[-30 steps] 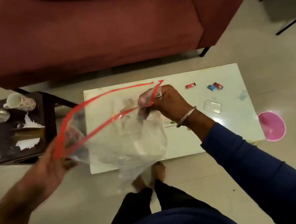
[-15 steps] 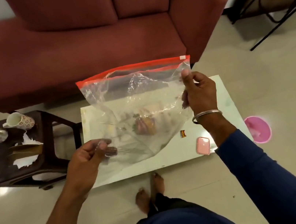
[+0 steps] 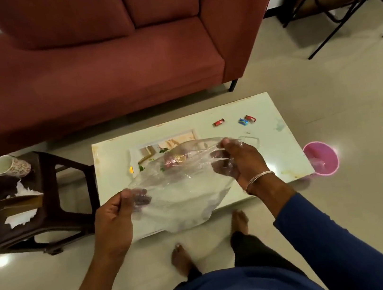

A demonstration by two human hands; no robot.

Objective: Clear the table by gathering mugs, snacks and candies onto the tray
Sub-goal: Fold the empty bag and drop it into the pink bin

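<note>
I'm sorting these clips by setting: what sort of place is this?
Most likely a home living room: a red sofa stands behind a low white table with wrapped candies, and floral mugs sit on a dark side stool.

A low white table (image 3: pixel 279 156) carries three wrapped candies (image 3: pixel 218 122) along its far edge and a picture tray (image 3: pixel 168 143); two floral mugs (image 3: pixel 12 166) (tipped over) rest on a dark side stool (image 3: pixel 54 215).

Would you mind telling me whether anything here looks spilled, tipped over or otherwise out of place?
Two mugs lie tipped on their sides on the dark stool, beside torn white paper. The white table shows stains near its right edge.
</note>
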